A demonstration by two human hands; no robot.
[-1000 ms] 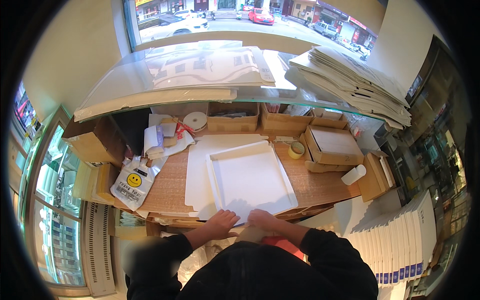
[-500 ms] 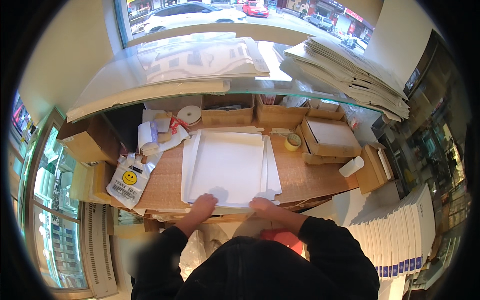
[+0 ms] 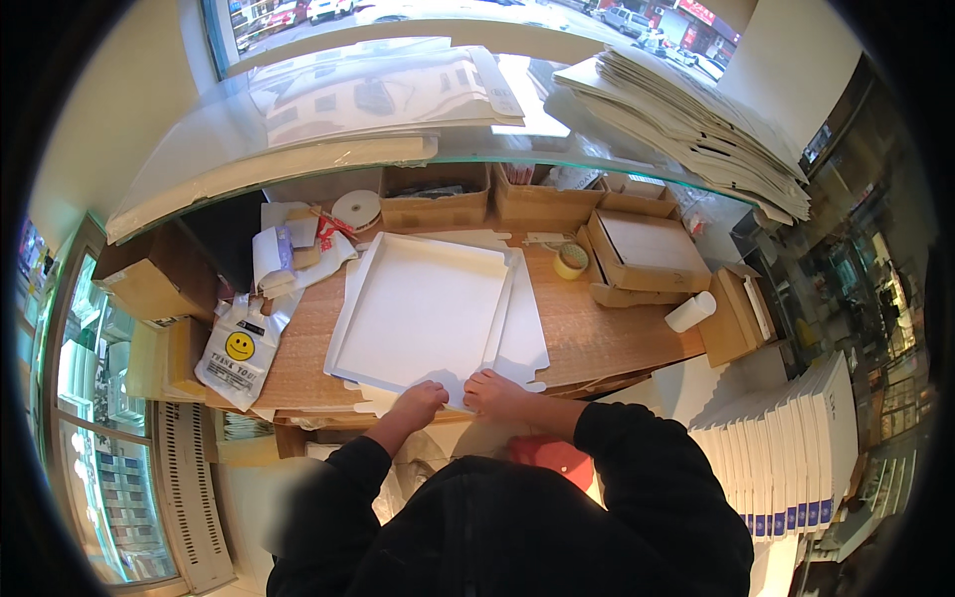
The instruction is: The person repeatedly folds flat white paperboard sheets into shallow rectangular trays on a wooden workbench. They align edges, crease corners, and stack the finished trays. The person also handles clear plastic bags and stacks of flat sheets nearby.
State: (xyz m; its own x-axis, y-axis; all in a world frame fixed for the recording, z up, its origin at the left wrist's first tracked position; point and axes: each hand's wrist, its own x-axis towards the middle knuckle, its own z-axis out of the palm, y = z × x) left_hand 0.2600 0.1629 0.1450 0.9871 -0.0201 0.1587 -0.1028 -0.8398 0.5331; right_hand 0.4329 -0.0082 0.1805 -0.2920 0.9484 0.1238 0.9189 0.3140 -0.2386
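Note:
A shallow white cardboard tray (image 3: 423, 313) with folded-up side walls lies turned at a slant on the wooden table. Beneath it a flat white cardboard sheet (image 3: 527, 323) pokes out on the right. At the tray's near right corner my right hand (image 3: 494, 393) has its fingers bent round the folded wall. Just left of it, my left hand (image 3: 422, 401) grips the near edge with curled fingers. The two hands are close together. My fingertips partly hide the corner between them.
On the left lie a plastic bag with a yellow smiley (image 3: 239, 348) and brown boxes (image 3: 154, 274). A tape roll (image 3: 570, 261), cardboard boxes (image 3: 652, 249) and a white cylinder (image 3: 690, 312) sit to the right. A glass shelf (image 3: 348, 164) overhangs the back; white boxes (image 3: 776, 468) stand lower right.
The tray has turned clockwise, its near right corner now toward me. My right hand has shifted left along the edge to that corner, and my left hand has moved slightly right.

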